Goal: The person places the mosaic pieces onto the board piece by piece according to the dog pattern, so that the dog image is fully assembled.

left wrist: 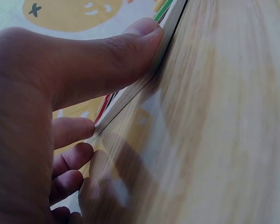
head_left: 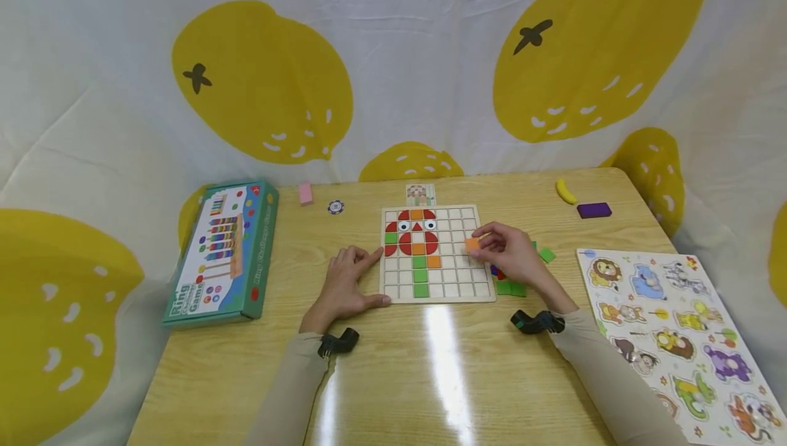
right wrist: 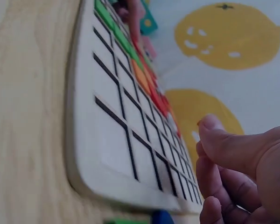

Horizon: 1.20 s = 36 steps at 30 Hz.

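A wooden grid board (head_left: 455, 275) lies on the table, holding red, white, green and orange tiles that form a mushroom-like figure with two eyes. My left hand (head_left: 347, 281) rests at its left side, thumb at the lower left corner and index fingertip on the edge. Over the board's right columns, my right hand (head_left: 510, 251) pinches an orange square tile (head_left: 471, 244) between thumb and fingers. In the right wrist view the right hand's fingers (right wrist: 214, 126) hide most of that tile. A small picture card (head_left: 421, 194) lies against the board's far edge.
Loose green tiles (head_left: 512, 289) lie right of the board, partly under the right hand. A boxed ring game (head_left: 221, 255) stands left, an animal puzzle (head_left: 682, 337) right. A pink block (head_left: 305, 194), poker chip (head_left: 335, 207), toy banana (head_left: 565, 191) and purple block (head_left: 594, 210) lie farther back.
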Available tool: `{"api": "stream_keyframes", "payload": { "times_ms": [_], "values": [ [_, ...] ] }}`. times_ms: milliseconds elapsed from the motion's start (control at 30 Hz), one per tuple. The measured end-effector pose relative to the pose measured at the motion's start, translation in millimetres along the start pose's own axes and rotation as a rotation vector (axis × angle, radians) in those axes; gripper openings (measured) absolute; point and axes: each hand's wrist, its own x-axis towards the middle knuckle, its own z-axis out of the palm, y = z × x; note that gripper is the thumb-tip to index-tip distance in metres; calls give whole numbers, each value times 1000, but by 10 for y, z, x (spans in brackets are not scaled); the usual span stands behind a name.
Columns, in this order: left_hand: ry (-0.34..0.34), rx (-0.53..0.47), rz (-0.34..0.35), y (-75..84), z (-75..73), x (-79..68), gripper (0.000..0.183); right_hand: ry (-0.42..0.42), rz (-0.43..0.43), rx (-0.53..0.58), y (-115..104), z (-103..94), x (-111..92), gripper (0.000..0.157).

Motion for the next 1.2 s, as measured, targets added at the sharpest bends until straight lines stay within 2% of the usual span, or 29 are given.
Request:
{"api": "stream_keyframes", "payload": {
  "times_ms": [167,333,467,567,733,833,933,1000,1100,1200],
  "values": [
    [2,13,4,-3,2,4,103,-45,-36,-35,-138,382,5,31],
    [12,15,15,7,-7,14,103,-44,-119,-128,-200,591,-21,35],
    [12,10,10,12,-19,20,103,-35,-176,-158,-211,661,-34,39],
    [7,7,9,9,-17,23,103,-29,-172,-144,-198,674,-43,38],
    [6,8,5,-6,1,24,104,-44,-151,-109,-206,656,-52,27],
    [9,0,-2,-1,-5,30,104,-53,-163,-124,-212,643,-43,24],
    [4,-7,-7,12,-2,31,104,-61,-169,-135,-202,564,-61,27],
    [-2,-6,-10,20,5,31,104,-55,-162,-145,-193,419,-101,28],
    [-6,-5,-13,26,14,27,103,-33,-136,-177,-127,47,-194,28],
    [-1,2,-15,11,13,14,103,-5,-121,-285,24,-372,-292,25]
  ]
}}
